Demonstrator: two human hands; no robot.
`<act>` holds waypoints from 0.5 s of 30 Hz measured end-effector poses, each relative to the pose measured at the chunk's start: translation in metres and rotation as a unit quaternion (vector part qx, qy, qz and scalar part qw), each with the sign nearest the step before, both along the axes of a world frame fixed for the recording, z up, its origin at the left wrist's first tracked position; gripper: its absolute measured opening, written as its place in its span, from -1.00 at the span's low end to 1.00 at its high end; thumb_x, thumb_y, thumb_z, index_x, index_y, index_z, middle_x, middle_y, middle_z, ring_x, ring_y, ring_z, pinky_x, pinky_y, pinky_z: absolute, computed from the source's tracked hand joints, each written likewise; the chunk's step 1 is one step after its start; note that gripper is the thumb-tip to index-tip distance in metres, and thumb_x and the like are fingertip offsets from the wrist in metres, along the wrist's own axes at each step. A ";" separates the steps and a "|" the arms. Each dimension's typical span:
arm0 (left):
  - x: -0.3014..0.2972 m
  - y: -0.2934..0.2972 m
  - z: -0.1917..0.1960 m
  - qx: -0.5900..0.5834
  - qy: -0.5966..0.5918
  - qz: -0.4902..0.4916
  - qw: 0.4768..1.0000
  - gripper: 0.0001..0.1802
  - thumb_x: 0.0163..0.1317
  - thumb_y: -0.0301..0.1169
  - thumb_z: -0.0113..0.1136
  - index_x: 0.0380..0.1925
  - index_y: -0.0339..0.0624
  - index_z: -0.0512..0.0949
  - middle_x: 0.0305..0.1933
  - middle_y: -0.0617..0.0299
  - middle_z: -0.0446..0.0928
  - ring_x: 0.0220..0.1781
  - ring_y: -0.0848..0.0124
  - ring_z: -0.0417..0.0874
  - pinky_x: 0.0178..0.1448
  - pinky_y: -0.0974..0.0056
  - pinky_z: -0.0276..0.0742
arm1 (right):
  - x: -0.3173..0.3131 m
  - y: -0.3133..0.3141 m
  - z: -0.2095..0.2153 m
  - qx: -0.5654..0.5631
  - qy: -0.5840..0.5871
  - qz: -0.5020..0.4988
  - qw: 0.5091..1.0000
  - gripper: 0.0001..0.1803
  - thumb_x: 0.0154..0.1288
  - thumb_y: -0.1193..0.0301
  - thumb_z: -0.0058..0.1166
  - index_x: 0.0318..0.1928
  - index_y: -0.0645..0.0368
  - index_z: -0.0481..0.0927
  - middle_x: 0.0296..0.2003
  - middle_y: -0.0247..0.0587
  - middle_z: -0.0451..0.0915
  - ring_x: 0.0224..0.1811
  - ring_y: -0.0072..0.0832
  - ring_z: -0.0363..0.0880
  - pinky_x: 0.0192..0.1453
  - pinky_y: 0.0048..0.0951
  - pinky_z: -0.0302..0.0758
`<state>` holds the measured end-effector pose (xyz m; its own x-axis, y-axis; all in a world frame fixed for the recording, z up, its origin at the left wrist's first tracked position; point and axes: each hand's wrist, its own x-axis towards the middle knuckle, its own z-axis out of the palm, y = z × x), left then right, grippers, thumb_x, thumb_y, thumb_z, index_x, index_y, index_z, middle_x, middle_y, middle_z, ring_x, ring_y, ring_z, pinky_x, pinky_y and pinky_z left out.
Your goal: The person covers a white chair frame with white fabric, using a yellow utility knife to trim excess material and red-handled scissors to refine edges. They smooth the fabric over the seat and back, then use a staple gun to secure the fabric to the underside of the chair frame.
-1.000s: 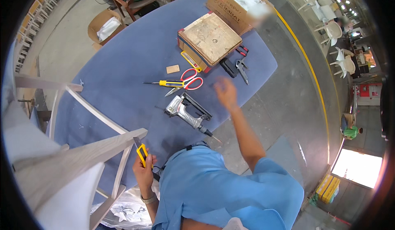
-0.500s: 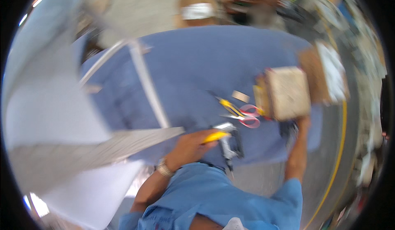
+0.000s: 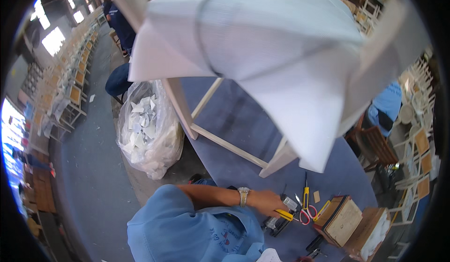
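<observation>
My left hand (image 3: 265, 202), a metal watch on its wrist, reaches right across the blue table. Its fingers are closed round a small yellow-handled tool (image 3: 284, 214), whose working end I cannot make out. Just beyond the fingers is a silver and black staple gun (image 3: 276, 225), partly hidden by the hand. Beside it lie red-handled scissors (image 3: 304, 214) and a yellow screwdriver (image 3: 306, 197). A white-framed chair (image 3: 229, 145) stands on the table, draped with a loose pale sheet (image 3: 262, 41). My right hand is out of sight.
An old box (image 3: 344, 220) and a carton with white contents (image 3: 370, 234) sit at the right. A clear bag of white scraps (image 3: 150, 135) stands left of the table (image 3: 211, 154). Rows of chairs (image 3: 75, 98) line the left aisle. Co-workers are in the background.
My view has swung left, bringing the draped chair and aisle into the middle. My left hand keeps the yellow-handled tool. My right hand, previously beside the old box, has left the view.
</observation>
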<state>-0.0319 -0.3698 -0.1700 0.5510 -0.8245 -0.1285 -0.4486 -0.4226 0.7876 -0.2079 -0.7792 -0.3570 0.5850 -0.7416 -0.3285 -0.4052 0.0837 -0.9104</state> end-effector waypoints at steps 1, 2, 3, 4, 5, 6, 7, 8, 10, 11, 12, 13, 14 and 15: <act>-0.006 0.010 0.002 -0.010 0.007 0.004 1.000 -0.52 0.35 -0.17 0.20 0.26 0.12 0.49 -0.14 0.01 0.68 -0.12 -0.03 0.70 -0.11 -0.10 0.56 | -0.007 0.033 0.002 0.102 -0.032 0.004 0.994 -0.49 0.40 -0.05 0.15 0.16 0.01 0.58 -0.28 -0.08 0.69 -0.29 -0.13 0.68 -0.25 -0.10 0.59; -0.011 0.018 0.004 -0.020 0.015 0.003 1.000 -0.52 0.35 -0.17 0.20 0.26 0.11 0.49 -0.13 0.00 0.68 -0.10 -0.03 0.70 -0.09 -0.10 0.56 | -0.013 0.060 0.003 0.192 -0.055 0.015 0.980 -0.49 0.40 -0.05 0.15 0.16 0.00 0.58 -0.29 -0.08 0.69 -0.30 -0.14 0.68 -0.27 -0.11 0.59; -0.016 0.027 0.005 -0.028 0.023 -0.002 0.999 -0.51 0.35 -0.18 0.20 0.27 0.10 0.48 -0.11 -0.01 0.68 -0.08 -0.03 0.69 -0.07 -0.10 0.55 | -0.021 0.082 0.002 0.263 -0.077 0.034 0.961 -0.49 0.41 -0.05 0.14 0.17 -0.01 0.57 -0.30 -0.09 0.69 -0.32 -0.15 0.68 -0.29 -0.11 0.59; -0.023 0.037 0.004 -0.040 0.007 -0.002 0.999 -0.51 0.35 -0.19 0.19 0.28 0.08 0.48 -0.11 -0.02 0.68 -0.07 -0.03 0.69 -0.06 -0.10 0.55 | -0.025 0.104 0.000 0.312 -0.091 0.060 0.944 -0.49 0.41 -0.05 0.14 0.18 -0.01 0.56 -0.31 -0.10 0.69 -0.33 -0.16 0.67 -0.31 -0.12 0.58; -0.031 0.048 -0.003 -0.048 -0.007 0.002 0.999 -0.51 0.36 -0.20 0.18 0.28 0.06 0.47 -0.11 -0.03 0.67 -0.06 -0.04 0.68 -0.05 -0.10 0.55 | -0.022 0.133 0.011 0.341 -0.104 0.085 0.930 -0.49 0.42 -0.05 0.13 0.18 -0.02 0.55 -0.32 -0.11 0.68 -0.34 -0.17 0.67 -0.32 -0.12 0.58; -0.037 0.061 -0.011 -0.056 -0.022 0.007 0.998 -0.50 0.36 -0.21 0.17 0.29 0.04 0.47 -0.11 -0.04 0.67 -0.05 -0.05 0.68 -0.03 -0.10 0.55 | -0.006 0.172 0.016 0.319 -0.076 0.071 0.942 -0.52 0.45 0.00 0.12 0.20 -0.02 0.51 -0.36 -0.17 0.65 -0.42 -0.27 0.62 -0.41 -0.19 0.54; -0.044 0.072 -0.027 -0.092 -0.046 0.021 0.994 -0.50 0.37 -0.22 0.17 0.30 0.03 0.46 -0.13 -0.03 0.67 -0.10 -0.01 0.69 -0.06 -0.06 0.56 | 0.011 0.221 0.036 0.298 -0.047 0.055 0.952 -0.55 0.48 0.04 0.11 0.21 -0.01 0.46 -0.40 -0.24 0.61 -0.49 -0.37 0.56 -0.50 -0.26 0.49; -0.051 0.084 -0.046 -0.131 -0.068 0.034 0.988 -0.50 0.38 -0.22 0.16 0.31 0.02 0.45 -0.15 -0.01 0.68 -0.15 0.03 0.70 -0.08 -0.02 0.58 | 0.018 0.241 0.040 0.297 -0.077 0.107 0.946 -0.57 0.49 0.08 0.10 0.20 0.01 0.45 -0.39 -0.25 0.61 -0.50 -0.39 0.54 -0.50 -0.28 0.48; -0.062 0.110 -0.048 -0.167 0.011 0.056 0.984 -0.47 0.39 -0.24 0.16 0.34 0.00 0.42 -0.19 0.02 0.67 -0.26 0.12 0.71 -0.14 0.06 0.60 | 0.027 0.274 0.038 0.287 -0.133 0.203 0.927 -0.60 0.51 0.14 0.08 0.18 0.07 0.43 -0.37 -0.28 0.60 -0.52 -0.45 0.50 -0.51 -0.33 0.45; -0.068 0.131 -0.033 -0.159 0.110 0.071 0.979 -0.45 0.40 -0.24 0.15 0.37 0.00 0.39 -0.20 0.03 0.66 -0.32 0.18 0.70 -0.18 0.11 0.60 | 0.031 0.294 0.055 0.248 -0.152 0.245 0.925 -0.63 0.51 0.17 0.07 0.16 0.09 0.43 -0.35 -0.28 0.60 -0.52 -0.46 0.51 -0.51 -0.35 0.45; -0.072 0.150 -0.020 -0.142 0.211 0.094 0.962 -0.43 0.40 -0.24 0.15 0.40 -0.01 0.36 -0.21 0.05 0.66 -0.38 0.24 0.70 -0.21 0.15 0.61 | 0.038 0.320 0.082 0.219 -0.168 0.290 0.916 -0.65 0.52 0.20 0.07 0.14 0.10 0.43 -0.34 -0.27 0.60 -0.52 -0.48 0.51 -0.51 -0.38 0.44; -0.078 0.170 -0.015 -0.150 0.206 0.131 0.958 -0.41 0.42 -0.24 0.14 0.42 -0.03 0.33 -0.21 0.07 0.65 -0.42 0.29 0.68 -0.23 0.19 0.61 | 0.043 0.344 0.106 0.182 -0.184 0.335 0.906 -0.68 0.52 0.23 0.06 0.12 0.12 0.43 -0.32 -0.27 0.60 -0.51 -0.49 0.51 -0.51 -0.41 0.44; -0.085 0.190 -0.011 -0.157 0.204 0.167 0.952 -0.38 0.43 -0.24 0.14 0.45 -0.04 0.29 -0.21 0.09 0.64 -0.46 0.34 0.65 -0.26 0.23 0.61 | 0.046 0.360 0.127 0.154 -0.170 0.386 0.893 -0.65 0.54 0.33 0.01 0.23 0.16 0.40 -0.29 -0.23 0.60 -0.51 -0.52 0.50 -0.49 -0.46 0.43; -0.090 0.209 -0.007 -0.163 0.201 0.201 0.945 -0.36 0.44 -0.23 0.13 0.47 -0.06 0.25 -0.21 0.11 0.63 -0.50 0.40 0.63 -0.28 0.27 0.61 | 0.049 0.378 0.143 0.154 -0.157 0.400 0.890 -0.61 0.54 0.34 0.00 0.27 0.17 0.38 -0.28 -0.22 0.60 -0.51 -0.52 0.50 -0.49 -0.47 0.43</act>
